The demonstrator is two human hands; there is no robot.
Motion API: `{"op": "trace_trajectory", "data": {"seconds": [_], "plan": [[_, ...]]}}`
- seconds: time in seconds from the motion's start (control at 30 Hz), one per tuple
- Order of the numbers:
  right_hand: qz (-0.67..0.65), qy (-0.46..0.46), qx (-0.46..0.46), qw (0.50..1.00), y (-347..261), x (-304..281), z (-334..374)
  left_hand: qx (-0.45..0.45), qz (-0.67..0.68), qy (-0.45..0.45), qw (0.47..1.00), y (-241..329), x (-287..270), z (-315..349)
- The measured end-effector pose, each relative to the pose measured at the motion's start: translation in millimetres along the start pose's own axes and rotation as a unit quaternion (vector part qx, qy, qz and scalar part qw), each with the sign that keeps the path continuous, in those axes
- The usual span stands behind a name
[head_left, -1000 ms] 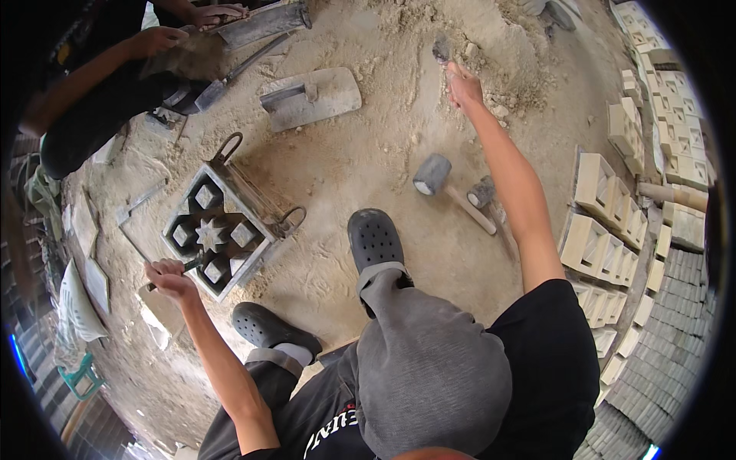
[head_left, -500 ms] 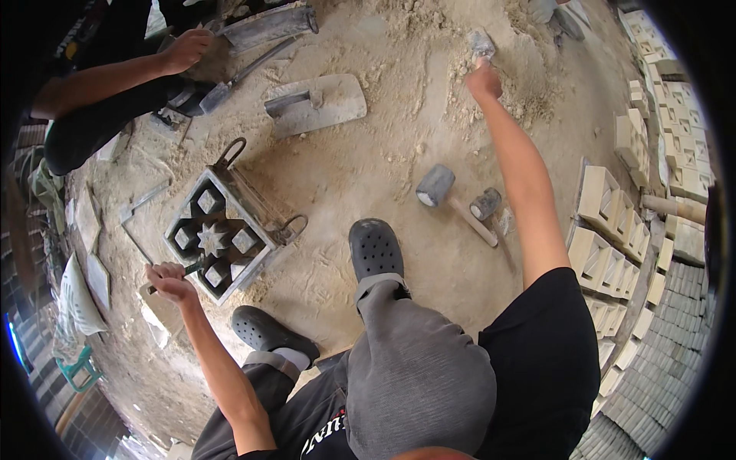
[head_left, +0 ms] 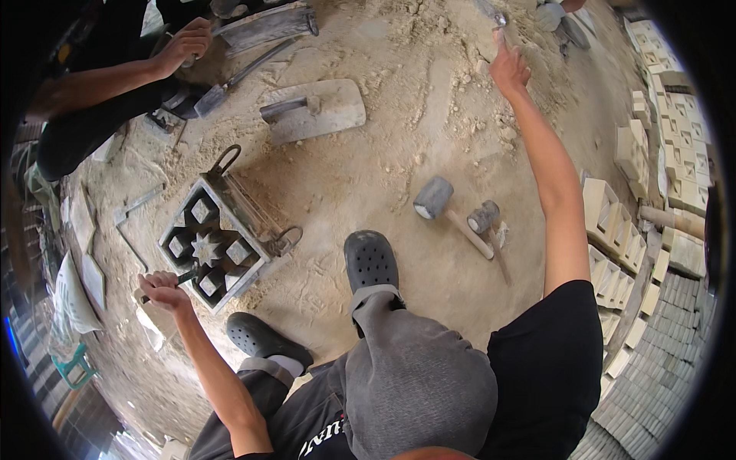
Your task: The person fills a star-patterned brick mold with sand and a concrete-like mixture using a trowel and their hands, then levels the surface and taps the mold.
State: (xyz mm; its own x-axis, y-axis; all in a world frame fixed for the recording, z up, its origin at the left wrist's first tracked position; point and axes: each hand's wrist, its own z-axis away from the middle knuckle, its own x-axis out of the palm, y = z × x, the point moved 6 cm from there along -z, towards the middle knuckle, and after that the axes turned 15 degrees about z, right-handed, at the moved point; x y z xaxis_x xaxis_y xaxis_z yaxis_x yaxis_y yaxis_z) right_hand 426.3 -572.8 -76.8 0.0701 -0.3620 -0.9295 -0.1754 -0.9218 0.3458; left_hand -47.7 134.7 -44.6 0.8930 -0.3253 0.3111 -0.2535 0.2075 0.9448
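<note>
In the head view, my left hand (head_left: 162, 291) is closed around a dark rod-like handle (head_left: 186, 276) at the near left corner of a metal mould (head_left: 257, 264). The mould's frame surrounds a star (head_left: 205, 249) and several square blocks. Whether the handle belongs to the mould I cannot tell. My right hand (head_left: 512, 70) reaches far forward over loose sand, index finger stretched out. Its fingertip is at the near end of a small metal trowel or scoop (head_left: 491, 11), which the frame's top edge partly cuts off; contact is unclear.
A plastering trowel (head_left: 318, 111) lies beyond the mould. Two mallets (head_left: 435, 198) rest on the sandy ground right of my shoe (head_left: 371, 261). At upper left is another person's hand (head_left: 186, 46); at upper right, a gloved hand (head_left: 550, 15). Pale cast blocks (head_left: 613, 218) line the right side.
My right hand has moved slightly forward and right, its index finger now extended; the small metal tool lies farther off. My left hand keeps its grip. The co-worker's hand at upper left has shifted slightly.
</note>
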Motion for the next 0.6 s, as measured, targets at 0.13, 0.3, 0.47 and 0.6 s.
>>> {"op": "trace_trajectory", "data": {"seconds": [0.13,0.3,0.47,0.6], "plan": [[0.000,0.010,-0.023,1.000,-23.5,3.7,-18.1,-0.001,-0.002,0.004,1.000,3.5,0.0,3.2],[-0.065,-0.057,-0.006,0.996,-45.6,44.9,-35.5,-0.007,-0.004,0.016,1.000,5.7,7.1,6.2],[-0.145,-0.123,0.001,0.982,-44.1,70.5,-51.6,-0.006,0.011,0.007,1.000,2.1,0.2,-1.2],[-0.078,-0.080,-0.141,0.984,-22.6,80.0,-51.1,-0.003,0.010,0.026,1.000,-1.5,-6.1,-1.9]]}}
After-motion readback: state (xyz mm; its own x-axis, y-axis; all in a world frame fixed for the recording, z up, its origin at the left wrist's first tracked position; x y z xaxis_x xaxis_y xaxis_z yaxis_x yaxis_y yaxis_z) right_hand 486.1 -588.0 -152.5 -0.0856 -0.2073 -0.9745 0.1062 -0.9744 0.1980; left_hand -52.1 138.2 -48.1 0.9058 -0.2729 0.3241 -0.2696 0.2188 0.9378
